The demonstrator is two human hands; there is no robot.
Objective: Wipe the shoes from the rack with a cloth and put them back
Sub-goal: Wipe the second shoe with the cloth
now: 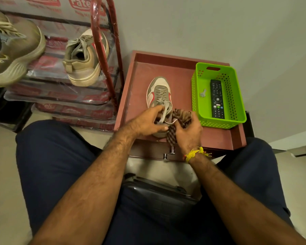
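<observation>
1. While the grey-white-red laced sneaker point(159, 96) sits toe-away on the reddish-brown wooden desk point(141, 71), both hands work at its heel end.
2. L hand point(145, 122): fingers curled at the collar/laces, gripping the shoe to steady it.
3. R hand point(188, 132): fingers closed round a bunched brown striped cloth point(182, 115); cloth touches shoe's right side near the heel, one tail hanging down over desk edge.
4. Step in hand, by my read: wiping heel/side. Do it well: keep L grip firm so shoe doesn't skid, flatten cloth rather than a wad, stroke heel to toe, tuck loose laces clear.
5. Matching tan sneaker point(85, 57) is on the red metal shoe rack point(111, 50) w/ plastic-wrapped shelves, left of desk; olive sneaker point(11, 50) further left.
6. Green plastic basket point(237, 96) w/ black remote point(217, 99) just right of shoe; mind the cloth doesn't snag it.
</observation>
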